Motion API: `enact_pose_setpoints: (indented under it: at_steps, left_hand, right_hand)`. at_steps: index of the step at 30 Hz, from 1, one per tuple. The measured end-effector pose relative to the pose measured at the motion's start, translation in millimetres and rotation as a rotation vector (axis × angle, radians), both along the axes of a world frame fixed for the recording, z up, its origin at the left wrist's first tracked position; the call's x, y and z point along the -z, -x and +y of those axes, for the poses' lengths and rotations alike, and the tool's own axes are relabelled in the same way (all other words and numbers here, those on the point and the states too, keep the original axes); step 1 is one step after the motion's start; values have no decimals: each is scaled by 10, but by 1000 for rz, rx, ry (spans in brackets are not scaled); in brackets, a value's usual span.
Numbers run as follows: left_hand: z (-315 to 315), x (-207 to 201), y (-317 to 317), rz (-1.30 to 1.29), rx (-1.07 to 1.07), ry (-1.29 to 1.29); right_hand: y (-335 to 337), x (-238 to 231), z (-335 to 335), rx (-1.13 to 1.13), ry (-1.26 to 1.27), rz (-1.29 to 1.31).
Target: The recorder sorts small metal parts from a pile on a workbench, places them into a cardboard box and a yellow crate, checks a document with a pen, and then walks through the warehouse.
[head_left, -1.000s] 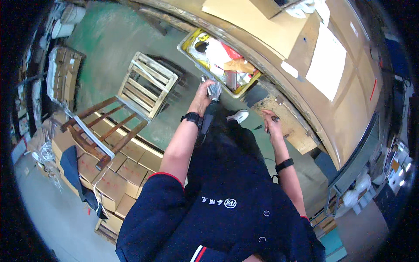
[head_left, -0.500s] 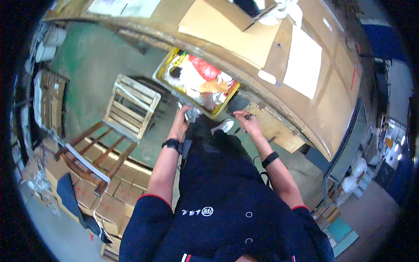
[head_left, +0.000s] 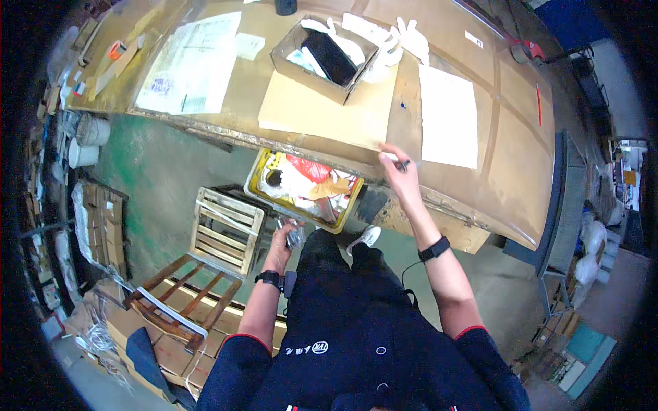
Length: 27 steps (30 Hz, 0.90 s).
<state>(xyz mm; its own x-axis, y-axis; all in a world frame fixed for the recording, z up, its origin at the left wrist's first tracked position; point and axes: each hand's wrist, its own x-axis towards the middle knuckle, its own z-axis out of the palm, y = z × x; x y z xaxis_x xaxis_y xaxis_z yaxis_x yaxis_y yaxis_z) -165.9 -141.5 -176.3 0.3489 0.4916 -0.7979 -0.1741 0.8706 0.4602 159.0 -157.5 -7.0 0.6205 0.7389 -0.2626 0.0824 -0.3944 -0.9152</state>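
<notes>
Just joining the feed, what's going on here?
A person's left hand holds a shiny clear item near the yellow bin. The right hand, at the worktable edge, holds a small dark item, too small to name. An open cardboard box and white gloves are on the worktable.

The brown desk (head_left: 515,164) holds a marked sheet (head_left: 195,58) at left and a white paper (head_left: 449,118) at right. Between them lies flat cardboard (head_left: 322,113), white gloves (head_left: 414,42) near it.

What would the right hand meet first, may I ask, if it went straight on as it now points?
Probably the flat cardboard sheet on the table, just ahead of the right hand, though the hand's height above it is unclear.
</notes>
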Motion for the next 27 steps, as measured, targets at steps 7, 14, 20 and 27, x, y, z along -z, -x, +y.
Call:
enact_pose_setpoints:
  at_steps: [7, 14, 20, 27]
  left_hand:
    - [138, -71, -1, 83, 96, -46]
    - [197, 26, 48, 101, 190, 31]
    - [260, 74, 87, 43, 227, 3]
    - [374, -205, -70, 75, 288, 17]
  right_hand:
    - [-3, -349, 1256, -221, 158, -773]
    - [-58, -80, 1533, -300, 52, -965]
    - [666, -105, 997, -469, 63, -774]
    - [62, -260, 546, -74, -90, -685]
